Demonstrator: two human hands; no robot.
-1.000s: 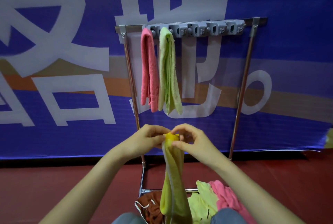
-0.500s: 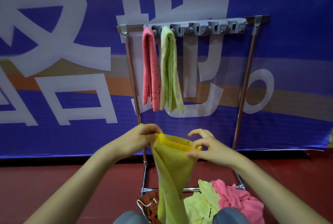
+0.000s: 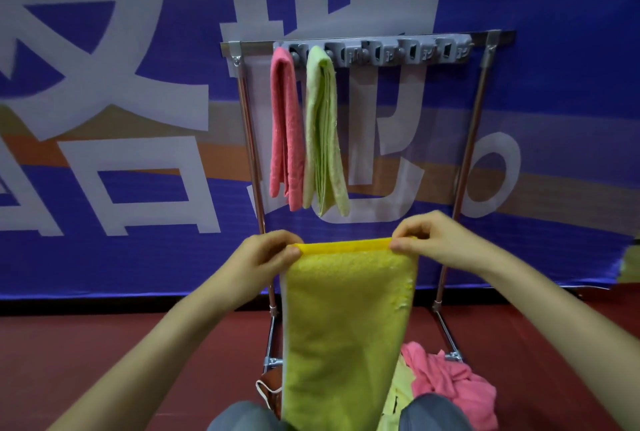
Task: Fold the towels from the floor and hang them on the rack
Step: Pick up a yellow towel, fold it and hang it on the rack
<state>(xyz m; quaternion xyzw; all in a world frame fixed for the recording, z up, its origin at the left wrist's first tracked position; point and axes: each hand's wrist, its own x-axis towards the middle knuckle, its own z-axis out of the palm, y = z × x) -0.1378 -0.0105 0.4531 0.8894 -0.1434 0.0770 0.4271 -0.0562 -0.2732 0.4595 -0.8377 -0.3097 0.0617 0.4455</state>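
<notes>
A yellow towel (image 3: 346, 326) hangs flat in front of me, stretched by its top edge. My left hand (image 3: 266, 257) pinches its upper left corner and my right hand (image 3: 429, 240) pinches the upper right corner. Behind it stands the metal rack (image 3: 464, 153) with a grey row of clips (image 3: 398, 52) along its top bar. A folded pink towel (image 3: 284, 132) and a folded light green towel (image 3: 323, 139) hang side by side at the left end of the clips. The clips to their right hold nothing.
On the red floor (image 3: 104, 344) by the rack's feet lie a crumpled pink towel (image 3: 450, 385), a pale yellow towel (image 3: 398, 396) and a brown cloth (image 3: 270, 385). A blue banner wall (image 3: 104, 84) stands right behind the rack. My knees (image 3: 433, 413) show at the bottom edge.
My hands were together at the bunched top of the yellow towel; they have moved apart to its corners, and the towel now hangs spread flat.
</notes>
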